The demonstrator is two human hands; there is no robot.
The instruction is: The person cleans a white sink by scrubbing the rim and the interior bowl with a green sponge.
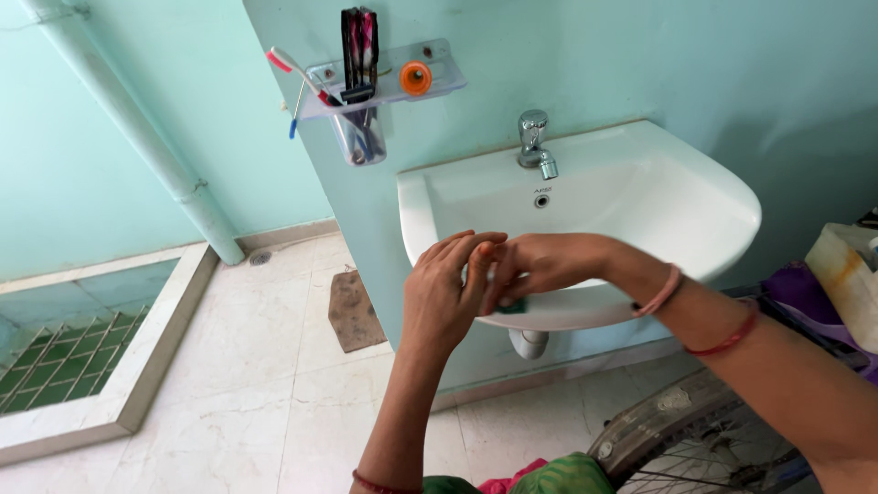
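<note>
Both hands meet over the front rim of the white sink (pixel 722 220). The left hand (pixel 444 297) and right hand (pixel 540 267) press together around a small green thing (pixel 512 306), mostly hidden, perhaps soap; each grip is closed on it. It looks small, light and likely slippery, best held between palm and fingers. A shelf (pixel 439 82) above carries a toothbrush (pixel 297 71) and an orange round cap (pixel 416 78).

A glossy white ceramic sink (pixel 640 197) is seen at twelve o'clock, topped by a polished metal tap (pixel 534 142); the shelf (pixel 384 82) at eleven o'clock is probably clear plastic.
</note>
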